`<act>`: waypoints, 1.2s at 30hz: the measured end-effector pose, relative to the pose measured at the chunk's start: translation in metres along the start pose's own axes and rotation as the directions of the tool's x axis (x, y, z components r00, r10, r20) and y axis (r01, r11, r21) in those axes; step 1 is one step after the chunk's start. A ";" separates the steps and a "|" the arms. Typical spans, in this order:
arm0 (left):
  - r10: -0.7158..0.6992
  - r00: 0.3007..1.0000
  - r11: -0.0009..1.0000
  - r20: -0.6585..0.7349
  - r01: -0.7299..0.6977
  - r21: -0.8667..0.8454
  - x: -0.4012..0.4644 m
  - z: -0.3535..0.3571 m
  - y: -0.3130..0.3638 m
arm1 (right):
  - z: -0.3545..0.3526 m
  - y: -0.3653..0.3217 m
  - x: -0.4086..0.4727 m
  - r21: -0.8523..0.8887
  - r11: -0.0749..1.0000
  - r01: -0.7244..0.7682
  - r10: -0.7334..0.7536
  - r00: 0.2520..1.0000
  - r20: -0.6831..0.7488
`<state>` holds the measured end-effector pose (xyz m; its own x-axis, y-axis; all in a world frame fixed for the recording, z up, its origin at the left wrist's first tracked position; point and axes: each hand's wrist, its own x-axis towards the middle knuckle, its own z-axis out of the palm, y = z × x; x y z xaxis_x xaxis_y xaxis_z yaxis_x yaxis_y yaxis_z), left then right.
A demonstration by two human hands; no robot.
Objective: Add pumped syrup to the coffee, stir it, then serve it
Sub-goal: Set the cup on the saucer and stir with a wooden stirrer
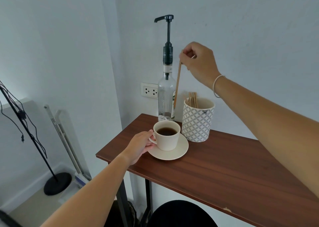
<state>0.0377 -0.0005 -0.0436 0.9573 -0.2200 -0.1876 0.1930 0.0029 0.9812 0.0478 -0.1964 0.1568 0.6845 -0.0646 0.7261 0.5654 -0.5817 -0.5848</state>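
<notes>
A cream cup (168, 140) of dark coffee stands on a cream saucer (179, 152) near the table's far left corner. My left hand (140, 146) grips the cup's handle. Behind the cup rises a clear syrup bottle (166, 97) with a tall black pump (164, 18), its spout pointing left. My right hand (198, 62) is raised beside the pump and pinches the top of a wooden stir stick (177, 83), which hangs down above a patterned holder (196, 121) with several more sticks in it.
The dark wooden table (224, 171) runs from the far left corner to the lower right. A wall socket (150, 90) sits behind the bottle. A black stand (57, 183) with cables and a white folded rack stand on the floor at the left.
</notes>
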 end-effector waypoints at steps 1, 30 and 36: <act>-0.001 1.000 1.000 -0.003 0.001 -0.003 0.000 0.000 0.000 | 0.004 0.000 -0.006 0.004 1.000 -0.012 0.012 0.998 0.056; -0.021 1.000 1.000 -0.019 0.021 -0.011 -0.002 0.002 0.001 | 0.039 0.020 -0.051 -0.336 0.941 0.045 0.127 0.872 0.473; -0.008 1.000 1.000 -0.004 0.008 0.006 -0.001 0.001 0.000 | 0.043 0.017 -0.053 -0.152 0.983 -0.103 0.168 0.840 0.516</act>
<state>0.0362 -0.0012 -0.0429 0.9565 -0.2164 -0.1955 0.1992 -0.0048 0.9799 0.0413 -0.1678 0.0928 0.9072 0.2669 0.3251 0.4156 -0.6883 -0.5946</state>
